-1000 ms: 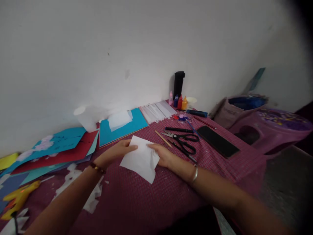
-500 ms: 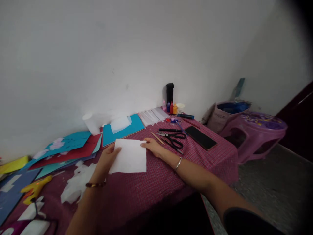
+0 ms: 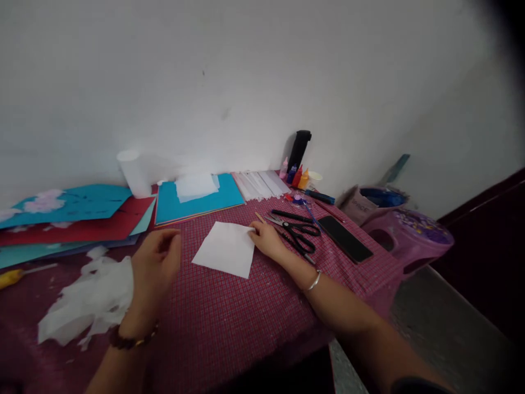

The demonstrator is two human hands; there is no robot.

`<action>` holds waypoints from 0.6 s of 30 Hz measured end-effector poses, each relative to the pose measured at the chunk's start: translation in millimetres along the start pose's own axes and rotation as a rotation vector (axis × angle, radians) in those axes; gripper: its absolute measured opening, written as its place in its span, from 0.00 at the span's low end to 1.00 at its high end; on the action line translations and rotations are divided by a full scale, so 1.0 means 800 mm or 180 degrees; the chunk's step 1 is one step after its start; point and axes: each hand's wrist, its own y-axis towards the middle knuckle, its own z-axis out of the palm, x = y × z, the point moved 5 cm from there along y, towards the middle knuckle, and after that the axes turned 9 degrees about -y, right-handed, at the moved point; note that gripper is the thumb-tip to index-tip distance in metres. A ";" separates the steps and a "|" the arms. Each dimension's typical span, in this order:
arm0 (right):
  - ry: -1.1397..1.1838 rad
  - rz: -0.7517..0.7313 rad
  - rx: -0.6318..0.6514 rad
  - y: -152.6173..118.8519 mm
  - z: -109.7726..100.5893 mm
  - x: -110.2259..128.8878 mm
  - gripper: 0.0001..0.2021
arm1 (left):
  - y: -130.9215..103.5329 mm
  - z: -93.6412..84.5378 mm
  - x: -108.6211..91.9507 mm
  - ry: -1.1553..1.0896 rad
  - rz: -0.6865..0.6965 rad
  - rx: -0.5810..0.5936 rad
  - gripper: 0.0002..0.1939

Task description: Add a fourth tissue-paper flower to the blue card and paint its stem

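Note:
A square white sheet of paper (image 3: 227,250) lies at a slant on the red checked tablecloth, its right corner pinched by my right hand (image 3: 267,239). My left hand (image 3: 155,266) is off the paper, to its left and slightly blurred. It holds nothing; its fingers are loosely bent, with the thumb apart from them. Beside that hand is a heap of crumpled white paper scraps (image 3: 92,295). Black-handled scissors (image 3: 301,235) lie just beyond my right hand, next to a black pen (image 3: 292,216).
Blue card (image 3: 229,191) bearing white sheets lies near the wall. Clear strips (image 3: 259,186), small paint bottles (image 3: 297,176) and a dark phone (image 3: 345,239) are at the right. Stacked coloured papers (image 3: 94,202) and a white roll (image 3: 135,174) are at the left. A pink stool (image 3: 404,241) stands beside the table.
My left hand has let go of the paper and moved left. The paper now lies turned on the cloth, with my right hand still at its corner. The view has shifted.

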 end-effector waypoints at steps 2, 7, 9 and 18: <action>0.0046 -0.0120 -0.0144 0.002 -0.010 0.006 0.05 | 0.000 0.012 0.014 -0.0106 -0.0268 0.0343 0.15; 0.0445 -0.0379 -0.0417 -0.004 -0.011 0.031 0.05 | -0.005 0.035 0.043 -0.0920 -0.0922 0.0356 0.34; 0.0697 -0.0414 -0.0401 -0.010 -0.006 0.040 0.09 | -0.010 0.047 0.049 -0.1482 -0.1230 0.0252 0.38; 0.1613 -0.0344 0.0112 -0.044 0.012 0.071 0.17 | -0.063 0.116 0.027 -0.3675 -0.2263 0.1405 0.15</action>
